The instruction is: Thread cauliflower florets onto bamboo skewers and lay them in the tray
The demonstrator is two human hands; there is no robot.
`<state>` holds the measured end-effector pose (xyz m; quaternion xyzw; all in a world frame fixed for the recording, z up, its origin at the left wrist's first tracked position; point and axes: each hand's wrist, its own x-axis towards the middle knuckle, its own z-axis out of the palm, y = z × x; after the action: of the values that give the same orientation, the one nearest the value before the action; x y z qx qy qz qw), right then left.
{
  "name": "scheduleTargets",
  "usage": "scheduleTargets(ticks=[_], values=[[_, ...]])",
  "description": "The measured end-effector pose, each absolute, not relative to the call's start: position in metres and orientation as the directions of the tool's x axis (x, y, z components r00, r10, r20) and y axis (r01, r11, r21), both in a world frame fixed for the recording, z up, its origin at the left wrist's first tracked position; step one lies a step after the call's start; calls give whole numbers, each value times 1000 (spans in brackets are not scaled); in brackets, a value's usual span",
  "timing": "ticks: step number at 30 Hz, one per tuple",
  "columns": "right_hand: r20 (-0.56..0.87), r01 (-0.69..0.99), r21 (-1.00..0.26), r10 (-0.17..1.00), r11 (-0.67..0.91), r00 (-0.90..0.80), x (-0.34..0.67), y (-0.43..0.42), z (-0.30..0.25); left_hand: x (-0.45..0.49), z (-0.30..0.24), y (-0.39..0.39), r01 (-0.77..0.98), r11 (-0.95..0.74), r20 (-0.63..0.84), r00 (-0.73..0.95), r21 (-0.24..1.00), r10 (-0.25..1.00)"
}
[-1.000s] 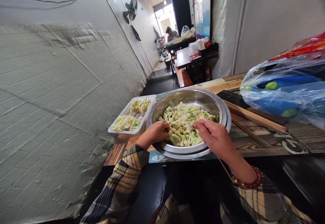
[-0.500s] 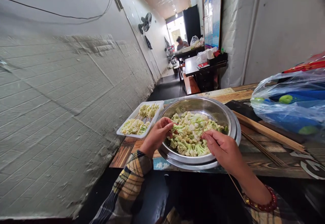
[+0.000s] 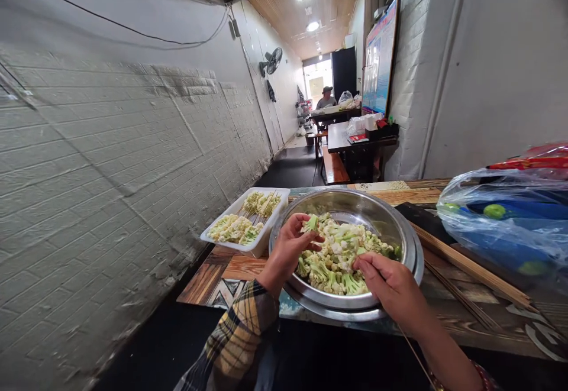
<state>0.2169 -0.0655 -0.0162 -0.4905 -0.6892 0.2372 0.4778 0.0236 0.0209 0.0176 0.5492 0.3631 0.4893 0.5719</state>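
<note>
A wide steel bowl (image 3: 410,234) holds a heap of cut cauliflower (image 3: 328,270). Over its left side, my left hand (image 3: 293,246) pinches a pale green cauliflower floret (image 3: 312,223) between thumb and fingers. My right hand (image 3: 390,284) is closed on a thin bamboo skewer (image 3: 413,352), whose back end sticks out below the wrist. Cauliflower pieces (image 3: 347,243) sit at the front of that hand, over the bowl; the skewer's tip is hidden among them. To the left of the bowl, a white plastic tray (image 3: 231,245) carries skewered cauliflower (image 3: 237,228).
Loose bamboo skewers (image 3: 474,261) lie right of the bowl on the wood-patterned table (image 3: 210,275). Beyond them rests a clear plastic bag (image 3: 501,225) with green round items. A brick wall (image 3: 133,202) runs along the left. Farther back, a person (image 3: 327,100) sits behind another table.
My left hand has turned and come up slightly, now showing a floret in its fingers. My right hand keeps its grip on the skewer. The head view has tilted up.
</note>
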Motion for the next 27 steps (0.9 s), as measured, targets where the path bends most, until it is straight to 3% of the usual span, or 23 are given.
scheduleTargets(ticks=[8,20,27], values=[[398,458,-799,914,389,-81,215,-64,-18,27,12,21,-382,19,81,243,924,967],[397,485,-755,897,440,-196,211,-65,-12,27,5,23,-443,-34,185,301,896,936],[367,505,-735,892,453,-266,210,-64,-13,27,2,25,-408,-11,122,247,913,961]])
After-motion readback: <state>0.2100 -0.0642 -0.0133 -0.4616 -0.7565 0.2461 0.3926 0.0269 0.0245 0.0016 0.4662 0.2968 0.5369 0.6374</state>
